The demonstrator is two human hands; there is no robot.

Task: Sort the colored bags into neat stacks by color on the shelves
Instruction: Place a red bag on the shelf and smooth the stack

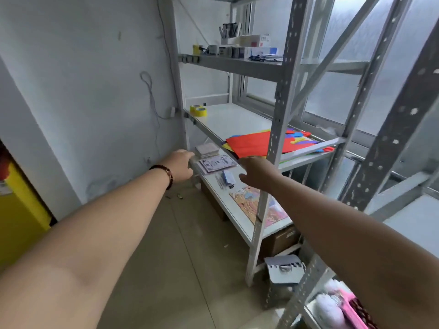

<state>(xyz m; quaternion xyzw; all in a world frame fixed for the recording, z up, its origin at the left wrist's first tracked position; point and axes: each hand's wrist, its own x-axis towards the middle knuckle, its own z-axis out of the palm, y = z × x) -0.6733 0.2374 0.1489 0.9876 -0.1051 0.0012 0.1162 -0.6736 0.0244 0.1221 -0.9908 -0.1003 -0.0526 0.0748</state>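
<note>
Two bare forearms are stretched toward a grey metal shelf unit, whose upright partly hides the colored bags piled on its middle shelf. Both the left hand and right hand are seen empty, fingers loosely curled, near papers below.

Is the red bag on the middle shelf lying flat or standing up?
Flat. The red bag lies spread atop other colored bags on the shelf.

A yellow tape roll sits far left on the middle shelf, boxes above, a pink picture sheet below.
</note>
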